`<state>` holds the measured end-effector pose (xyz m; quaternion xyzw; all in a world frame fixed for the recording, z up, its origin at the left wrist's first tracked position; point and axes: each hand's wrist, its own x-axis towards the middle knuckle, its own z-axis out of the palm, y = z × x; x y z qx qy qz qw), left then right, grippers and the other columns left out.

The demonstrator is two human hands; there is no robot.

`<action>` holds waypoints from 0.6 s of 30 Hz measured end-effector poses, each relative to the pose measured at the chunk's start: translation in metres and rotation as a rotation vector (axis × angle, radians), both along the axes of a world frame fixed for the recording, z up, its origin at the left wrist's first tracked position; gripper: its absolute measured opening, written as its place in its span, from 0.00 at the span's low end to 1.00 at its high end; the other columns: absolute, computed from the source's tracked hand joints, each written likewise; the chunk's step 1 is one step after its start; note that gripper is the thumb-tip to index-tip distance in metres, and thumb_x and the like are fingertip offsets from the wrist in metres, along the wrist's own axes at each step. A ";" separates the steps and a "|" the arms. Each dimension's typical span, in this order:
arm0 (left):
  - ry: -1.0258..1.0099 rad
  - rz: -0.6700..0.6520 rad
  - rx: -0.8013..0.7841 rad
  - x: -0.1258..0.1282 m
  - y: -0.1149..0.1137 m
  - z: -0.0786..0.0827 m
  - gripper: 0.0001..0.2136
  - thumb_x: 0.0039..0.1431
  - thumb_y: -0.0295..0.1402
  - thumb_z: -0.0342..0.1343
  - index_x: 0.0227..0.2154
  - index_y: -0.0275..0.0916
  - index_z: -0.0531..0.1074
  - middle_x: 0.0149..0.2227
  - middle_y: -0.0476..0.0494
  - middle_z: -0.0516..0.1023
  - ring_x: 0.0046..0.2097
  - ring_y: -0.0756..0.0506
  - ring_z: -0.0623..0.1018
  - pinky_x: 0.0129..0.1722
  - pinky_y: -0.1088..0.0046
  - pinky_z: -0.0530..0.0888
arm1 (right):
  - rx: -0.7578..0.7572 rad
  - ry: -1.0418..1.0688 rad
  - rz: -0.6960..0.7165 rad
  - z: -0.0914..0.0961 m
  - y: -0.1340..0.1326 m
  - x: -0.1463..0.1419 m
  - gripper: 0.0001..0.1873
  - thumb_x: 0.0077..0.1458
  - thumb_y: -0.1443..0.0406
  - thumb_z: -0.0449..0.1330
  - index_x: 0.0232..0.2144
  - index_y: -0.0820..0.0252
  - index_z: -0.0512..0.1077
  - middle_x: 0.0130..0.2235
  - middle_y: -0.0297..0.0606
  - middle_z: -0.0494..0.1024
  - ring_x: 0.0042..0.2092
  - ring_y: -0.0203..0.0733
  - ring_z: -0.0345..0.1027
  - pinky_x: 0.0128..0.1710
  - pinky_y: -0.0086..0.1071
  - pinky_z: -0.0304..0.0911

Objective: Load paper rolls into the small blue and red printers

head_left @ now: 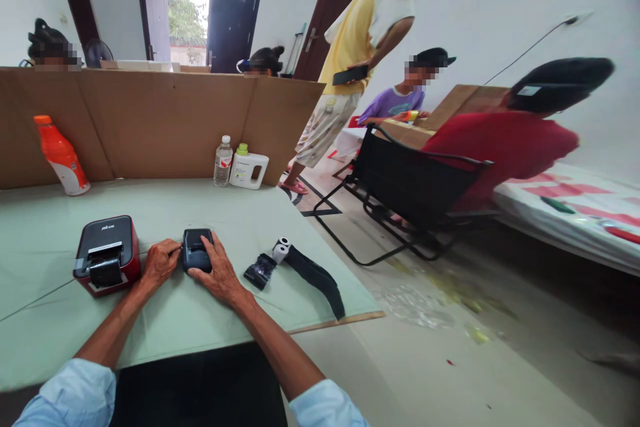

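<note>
On the pale green table lies a small black portable printer [197,240]. My right hand [223,273] grips it from the right, thumb at the near edge and fingers over the top. At its left side is my left hand [163,261], thumb and forefinger pinched together against the edge; whatever they hold is too small to make out. Left of my hands stands a larger black-and-red label printer [107,253]. To the right lie small white paper rolls [281,250], a dark plastic-wrapped packet [261,271] and a long black strap [320,280].
A cardboard screen [165,127] borders the table's far side. Before it stand an orange bottle [60,153], a clear water bottle [223,161] and a white jug [249,169]. A black folding chair [415,180] holds a person in red; other people are beyond.
</note>
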<state>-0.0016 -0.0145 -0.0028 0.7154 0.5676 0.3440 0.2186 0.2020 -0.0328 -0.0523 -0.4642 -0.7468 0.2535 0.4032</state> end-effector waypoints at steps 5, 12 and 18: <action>-0.042 0.032 -0.029 -0.001 0.006 -0.001 0.10 0.58 0.30 0.56 0.33 0.41 0.83 0.39 0.42 0.86 0.42 0.43 0.82 0.49 0.69 0.74 | -0.017 -0.009 -0.008 0.004 -0.002 -0.001 0.49 0.55 0.56 0.70 0.72 0.57 0.54 0.76 0.53 0.43 0.75 0.57 0.42 0.73 0.53 0.46; -0.161 0.086 -0.170 -0.001 0.027 0.001 0.07 0.54 0.31 0.57 0.31 0.38 0.81 0.31 0.46 0.84 0.35 0.45 0.81 0.36 0.73 0.77 | -0.011 0.004 -0.026 0.002 -0.002 -0.003 0.49 0.54 0.56 0.70 0.72 0.54 0.54 0.76 0.49 0.43 0.75 0.57 0.42 0.72 0.54 0.48; -0.238 0.121 -0.354 -0.001 0.037 0.003 0.07 0.54 0.29 0.57 0.34 0.35 0.78 0.20 0.51 0.75 0.21 0.50 0.74 0.17 0.79 0.66 | -0.017 0.004 -0.021 0.003 -0.002 -0.002 0.49 0.55 0.55 0.70 0.72 0.54 0.54 0.76 0.49 0.43 0.75 0.57 0.42 0.72 0.54 0.48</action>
